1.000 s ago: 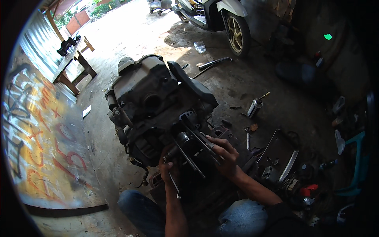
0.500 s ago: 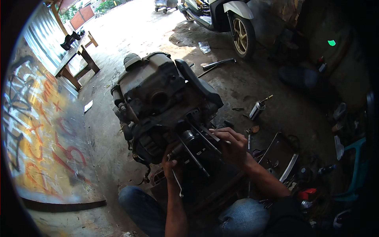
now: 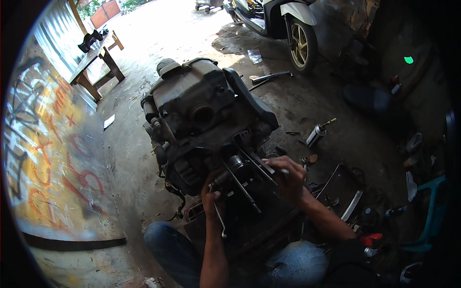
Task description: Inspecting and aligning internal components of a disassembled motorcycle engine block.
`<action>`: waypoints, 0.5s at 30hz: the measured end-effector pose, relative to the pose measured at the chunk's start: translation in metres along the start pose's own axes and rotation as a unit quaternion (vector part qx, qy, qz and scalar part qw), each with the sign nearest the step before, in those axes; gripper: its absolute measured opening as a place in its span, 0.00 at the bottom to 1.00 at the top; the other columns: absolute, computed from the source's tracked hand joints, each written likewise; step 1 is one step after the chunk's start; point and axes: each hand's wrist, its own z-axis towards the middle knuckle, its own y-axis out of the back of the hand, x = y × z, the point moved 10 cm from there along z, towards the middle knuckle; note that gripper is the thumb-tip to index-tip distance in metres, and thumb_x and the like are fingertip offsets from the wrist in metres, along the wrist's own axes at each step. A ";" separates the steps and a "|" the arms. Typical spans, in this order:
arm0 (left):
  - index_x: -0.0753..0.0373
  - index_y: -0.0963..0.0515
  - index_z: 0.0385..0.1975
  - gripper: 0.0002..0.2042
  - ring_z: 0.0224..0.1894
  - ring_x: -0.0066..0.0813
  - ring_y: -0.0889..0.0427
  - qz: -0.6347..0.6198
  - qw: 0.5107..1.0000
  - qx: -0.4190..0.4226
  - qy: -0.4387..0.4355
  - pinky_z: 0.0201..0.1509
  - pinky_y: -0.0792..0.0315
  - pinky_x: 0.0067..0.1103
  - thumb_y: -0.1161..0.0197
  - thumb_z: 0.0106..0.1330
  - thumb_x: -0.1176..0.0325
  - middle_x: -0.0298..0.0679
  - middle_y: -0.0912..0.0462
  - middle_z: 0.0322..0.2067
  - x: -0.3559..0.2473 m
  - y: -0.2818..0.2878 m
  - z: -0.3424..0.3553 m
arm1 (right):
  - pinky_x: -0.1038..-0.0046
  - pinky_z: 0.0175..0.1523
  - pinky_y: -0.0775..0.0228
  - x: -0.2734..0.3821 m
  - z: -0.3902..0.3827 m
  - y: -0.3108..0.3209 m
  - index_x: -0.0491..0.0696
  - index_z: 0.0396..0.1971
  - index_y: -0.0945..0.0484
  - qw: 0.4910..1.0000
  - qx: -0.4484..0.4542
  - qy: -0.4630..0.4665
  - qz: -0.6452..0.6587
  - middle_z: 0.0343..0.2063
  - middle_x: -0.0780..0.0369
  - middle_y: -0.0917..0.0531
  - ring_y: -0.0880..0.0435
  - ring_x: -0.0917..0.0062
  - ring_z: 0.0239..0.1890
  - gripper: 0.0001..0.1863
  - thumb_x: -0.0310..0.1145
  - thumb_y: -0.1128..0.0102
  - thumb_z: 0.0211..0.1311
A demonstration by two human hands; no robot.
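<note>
A dark scooter engine (image 3: 192,103) lies in front of me, its bare piston (image 3: 237,162) and long metal studs (image 3: 246,193) pointing toward me. My left hand (image 3: 211,200) is closed on a silver wrench (image 3: 222,224) at the left of the studs, below the piston; the wrench hangs downward from the fist. On the other side, my right hand (image 3: 289,177) has its fingers pinched near a thin flat strip (image 3: 265,165) beside the right studs. Shadow hides what its fingertips grip.
A spray can (image 3: 315,135) stands on the floor to the right. Nearer lies a tray (image 3: 343,192) among loose tools. A teal plastic stool (image 3: 427,211) is at the right edge. Farther off are a parked scooter (image 3: 300,43), a wooden bench (image 3: 91,72) and a painted wall (image 3: 57,158).
The engine and floor items sit slightly farther right in the view. Both hands keep about the same places at the engine, the left still around the wrench.
</note>
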 end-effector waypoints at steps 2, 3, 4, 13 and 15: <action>0.75 0.33 0.59 0.37 0.56 0.40 0.22 -0.007 0.999 0.037 -0.008 0.63 0.31 0.30 0.44 0.46 0.61 0.52 0.23 0.52 -0.002 -0.006 0.002 | 0.73 0.36 0.20 -0.008 0.008 0.003 0.41 0.37 0.19 1.000 -0.006 -0.024 0.001 0.35 0.56 0.13 0.11 0.69 0.36 0.10 0.15 0.38 0.54; 0.75 0.33 0.59 0.37 0.56 0.40 0.22 -0.008 0.999 0.040 -0.006 0.63 0.31 0.30 0.44 0.46 0.61 0.52 0.23 0.52 -0.001 -0.008 0.002 | 0.73 0.37 0.20 -0.015 0.014 0.001 0.41 0.36 0.19 0.998 0.015 -0.047 0.025 0.34 0.56 0.13 0.11 0.70 0.35 0.08 0.16 0.37 0.56; 0.76 0.33 0.59 0.37 0.56 0.40 0.23 -0.011 0.999 0.038 -0.008 0.63 0.31 0.30 0.44 0.46 0.61 0.52 0.23 0.52 -0.001 -0.009 0.002 | 0.73 0.37 0.20 -0.021 0.021 -0.001 0.40 0.34 0.19 0.996 0.035 -0.070 0.048 0.33 0.57 0.13 0.11 0.70 0.35 0.06 0.18 0.37 0.57; 0.77 0.33 0.59 0.38 0.58 0.42 0.24 -0.012 1.000 0.014 -0.008 0.64 0.32 0.31 0.42 0.45 0.62 0.53 0.24 0.52 0.004 0.001 0.001 | 0.71 0.34 0.25 -0.034 0.065 -0.021 0.39 0.34 0.22 0.980 0.166 -0.095 0.050 0.27 0.55 0.17 0.13 0.75 0.30 0.05 0.21 0.35 0.59; 0.77 0.33 0.59 0.38 0.58 0.42 0.24 -0.016 1.000 0.017 -0.005 0.64 0.32 0.31 0.42 0.44 0.61 0.53 0.24 0.52 0.004 0.002 0.001 | 0.70 0.34 0.25 -0.044 0.063 -0.027 0.39 0.34 0.22 0.969 0.176 -0.152 0.081 0.26 0.54 0.17 0.14 0.74 0.30 0.05 0.22 0.35 0.60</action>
